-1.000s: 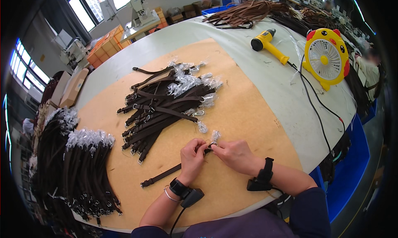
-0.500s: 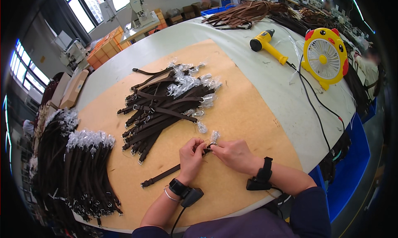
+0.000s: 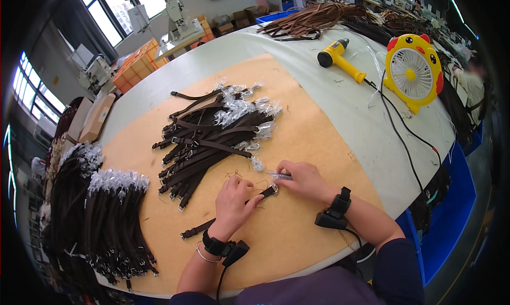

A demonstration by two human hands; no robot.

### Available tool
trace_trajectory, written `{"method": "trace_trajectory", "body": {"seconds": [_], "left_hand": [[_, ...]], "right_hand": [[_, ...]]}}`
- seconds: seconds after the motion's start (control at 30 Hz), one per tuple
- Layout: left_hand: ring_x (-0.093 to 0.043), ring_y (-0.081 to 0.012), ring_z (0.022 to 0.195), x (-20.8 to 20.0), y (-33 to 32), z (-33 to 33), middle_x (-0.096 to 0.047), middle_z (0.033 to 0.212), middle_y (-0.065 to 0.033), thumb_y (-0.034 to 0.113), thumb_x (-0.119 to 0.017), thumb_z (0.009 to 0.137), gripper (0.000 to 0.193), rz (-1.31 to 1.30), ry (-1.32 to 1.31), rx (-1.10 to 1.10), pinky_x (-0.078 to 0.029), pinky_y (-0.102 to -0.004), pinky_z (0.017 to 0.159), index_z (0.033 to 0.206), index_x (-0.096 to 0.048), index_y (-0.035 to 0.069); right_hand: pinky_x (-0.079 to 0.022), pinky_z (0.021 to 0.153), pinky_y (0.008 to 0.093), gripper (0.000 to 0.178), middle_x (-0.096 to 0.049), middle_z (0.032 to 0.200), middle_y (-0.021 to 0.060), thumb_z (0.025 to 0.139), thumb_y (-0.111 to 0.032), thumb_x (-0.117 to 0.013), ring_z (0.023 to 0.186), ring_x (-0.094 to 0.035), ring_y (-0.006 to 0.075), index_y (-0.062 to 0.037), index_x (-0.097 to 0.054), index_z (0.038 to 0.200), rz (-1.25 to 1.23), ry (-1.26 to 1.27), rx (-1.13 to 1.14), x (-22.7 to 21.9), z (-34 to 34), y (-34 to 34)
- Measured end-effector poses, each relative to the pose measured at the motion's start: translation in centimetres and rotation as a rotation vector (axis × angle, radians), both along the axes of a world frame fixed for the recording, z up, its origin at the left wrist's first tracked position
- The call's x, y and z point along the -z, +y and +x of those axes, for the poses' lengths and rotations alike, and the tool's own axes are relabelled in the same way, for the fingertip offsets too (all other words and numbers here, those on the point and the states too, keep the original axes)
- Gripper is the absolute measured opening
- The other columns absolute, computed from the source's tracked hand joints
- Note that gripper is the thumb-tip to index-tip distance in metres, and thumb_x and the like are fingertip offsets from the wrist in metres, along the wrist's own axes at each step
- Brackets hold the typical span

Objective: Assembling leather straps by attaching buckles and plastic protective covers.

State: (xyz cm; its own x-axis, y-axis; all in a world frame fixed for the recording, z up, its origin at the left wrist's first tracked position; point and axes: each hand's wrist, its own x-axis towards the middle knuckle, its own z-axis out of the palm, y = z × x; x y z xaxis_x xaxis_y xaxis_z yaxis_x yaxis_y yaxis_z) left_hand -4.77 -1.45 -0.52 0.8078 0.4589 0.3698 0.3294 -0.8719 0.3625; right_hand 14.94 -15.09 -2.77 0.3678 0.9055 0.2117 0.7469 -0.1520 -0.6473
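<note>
A dark brown strap point(image 3: 197, 229) lies slantwise on the tan sheet, its metal-buckled end to the left. My left hand point(image 3: 234, 204) rests over its middle, fingers curled and thumb along the strap, closed on it. Just beyond the strap's right end, which has a small metal ring point(image 3: 274, 188), my right hand point(image 3: 304, 178) grips a small tool with thin pointed metal blades, apparently thread snips point(image 3: 278, 175). The palm and curled fingers hide most of the handle. Fine loose threads point(image 3: 235, 174) show by my left fingertips.
A pile of similar straps point(image 3: 204, 140) with plastic-wrapped ends lies ahead. More straps point(image 3: 114, 225) hang over the left edge. A yellow heat gun point(image 3: 342, 60) and yellow fan point(image 3: 414, 74) stand far right, with black cables point(image 3: 398, 129) trailing. A blue bin point(image 3: 451, 214) sits right.
My hands have moved apart from their shared pinch at the strap's end. My left hand has shifted left along the strap; the snips now show in my right hand.
</note>
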Motion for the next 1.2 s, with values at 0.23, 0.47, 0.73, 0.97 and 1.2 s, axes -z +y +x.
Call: {"method": "trace_trajectory", "body": {"seconds": [0.23, 0.47, 0.73, 0.97, 1.2], "left_hand": [[-0.066, -0.025, 0.077, 0.5, -1.0, 0.5, -0.062, 0.094, -0.0072, 0.012, -0.078, 0.08, 0.021, -0.017, 0.032, 0.078, -0.052, -0.0357, 0.065, 0.092, -0.061, 0.008], [-0.062, -0.0233, 0.072, 0.1, -2.7, -0.3, -0.059, 0.096, -0.0087, 0.015, -0.08, 0.082, 0.026, -0.258, -0.027, 0.213, -0.052, -0.0349, 0.064, 0.099, -0.063, 0.004], [-0.06, -0.0165, 0.064, 1.4, -2.1, 0.6, -0.062, 0.092, -0.0088, 0.008, -0.078, 0.083, 0.019, -0.381, -0.019, 0.18, -0.05, -0.0305, 0.06, 0.098, -0.067, 0.001], [-0.062, -0.0258, 0.07, 2.2, -2.3, 0.6, -0.062, 0.085, -0.0123, -0.006, -0.068, 0.081, 0.009, -0.337, -0.168, 0.153, -0.049, -0.0344, 0.062, 0.089, -0.066, -0.002], [-0.061, -0.0151, 0.069, 2.8, -2.5, 0.5, -0.062, 0.084, -0.0062, -0.005, -0.067, 0.086, 0.012, -0.665, -0.216, 0.037, -0.05, -0.0276, 0.062, 0.097, -0.065, -0.001]], "right_hand": [[-0.048, 0.062, 0.0306, 0.02, -0.068, 0.075, 0.0086, 0.091, -0.022, -0.072, 0.065, -0.064, 0.0166, -0.0074, -0.065, 0.102, 0.108, 0.429, -0.032, -1.1, 0.6, -1.9], [-0.051, 0.063, 0.0347, 0.018, -0.07, 0.082, 0.0106, 0.091, -0.021, -0.071, 0.07, -0.067, 0.0259, -0.006, -0.068, 0.102, -0.067, 0.143, -0.034, -2.6, 0.9, -5.4], [-0.052, 0.07, 0.0367, 0.031, -0.071, 0.087, 0.0103, 0.084, -0.031, -0.078, 0.08, -0.068, 0.0298, -0.0088, -0.072, 0.105, -0.006, -0.007, -0.258, -2.1, 0.1, -1.3], [-0.051, 0.067, 0.0375, 0.025, -0.07, 0.085, 0.0083, 0.08, -0.029, -0.081, 0.078, -0.067, 0.0298, -0.0076, -0.074, 0.091, 0.041, 0.052, -0.268, 0.6, -1.2, 0.3], [-0.052, 0.07, 0.0415, 0.02, -0.071, 0.087, 0.0117, 0.082, -0.026, -0.078, 0.082, -0.068, 0.0324, -0.0087, -0.074, 0.091, 0.073, 0.221, -0.207, 1.5, -2.0, 0.2]]}}
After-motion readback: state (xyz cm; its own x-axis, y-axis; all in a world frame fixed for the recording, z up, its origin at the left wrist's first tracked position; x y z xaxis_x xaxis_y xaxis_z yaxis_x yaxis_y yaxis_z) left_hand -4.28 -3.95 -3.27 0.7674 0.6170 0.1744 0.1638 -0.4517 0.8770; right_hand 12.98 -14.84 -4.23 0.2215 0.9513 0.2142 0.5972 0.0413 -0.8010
